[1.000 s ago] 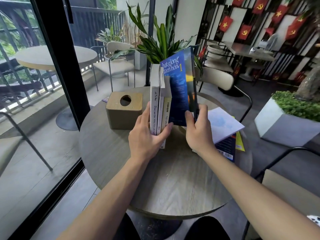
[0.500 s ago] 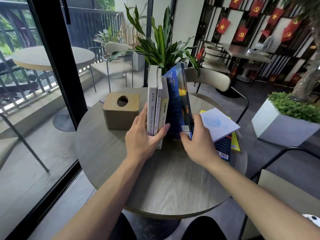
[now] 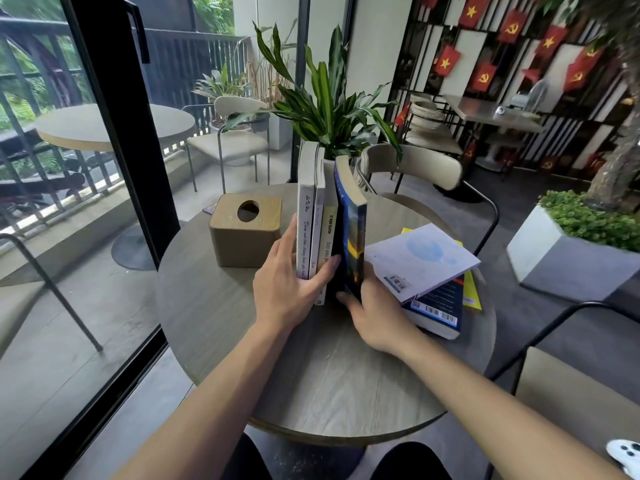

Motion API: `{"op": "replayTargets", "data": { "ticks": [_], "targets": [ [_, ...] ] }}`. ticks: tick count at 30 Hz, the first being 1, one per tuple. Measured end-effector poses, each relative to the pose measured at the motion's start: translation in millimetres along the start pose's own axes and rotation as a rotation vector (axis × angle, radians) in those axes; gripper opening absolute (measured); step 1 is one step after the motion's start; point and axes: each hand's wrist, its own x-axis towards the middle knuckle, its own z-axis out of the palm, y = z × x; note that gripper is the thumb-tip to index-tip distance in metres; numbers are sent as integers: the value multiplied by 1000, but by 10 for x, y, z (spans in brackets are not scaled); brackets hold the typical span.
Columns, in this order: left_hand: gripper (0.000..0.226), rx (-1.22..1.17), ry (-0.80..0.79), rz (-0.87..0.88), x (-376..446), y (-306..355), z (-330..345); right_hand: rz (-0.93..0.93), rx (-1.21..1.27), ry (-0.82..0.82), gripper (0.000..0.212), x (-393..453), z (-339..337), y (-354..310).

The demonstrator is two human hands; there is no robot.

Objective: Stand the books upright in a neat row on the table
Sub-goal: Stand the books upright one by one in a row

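The left grip (image 3: 291,292) braces three upright books (image 3: 311,220), straight fingers flat on the outer cover and thumb stretched across the spines. The right grip (image 3: 377,317) pinches the blue book (image 3: 351,237) at its lower edge. That book stands on the counter (image 3: 329,375) between both grips, against the row. A flat stack (image 3: 422,265) lies just right of the right grip.

Lettering on book spines (image 3: 307,233) seems unreadable.
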Motion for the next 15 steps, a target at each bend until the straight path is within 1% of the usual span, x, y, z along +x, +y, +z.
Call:
{"op": "replayTargets", "data": {
  "ticks": [2,4,7,9,12,15],
  "targets": [
    [96,-5,-7,-3,-3,9,-6,3,-20,-88,64,60,-29,-22],
    [104,0,-30,3,-12,20,-10,-12,-33,-151,67,90,-46,-29],
    [115,17,-41,18,-27,50,-21,-17,-61,-263,60,124,-31,-35],
    [117,38,-39,28,-34,77,-21,-31,-40,-341,58,125,-1,-62],
    [113,72,-33,29,-32,100,-15,-90,59,-323,70,95,-3,-106],
    [108,79,-23,27,-29,98,-14,-89,65,-291,73,55,-34,-97]
  ]
}}
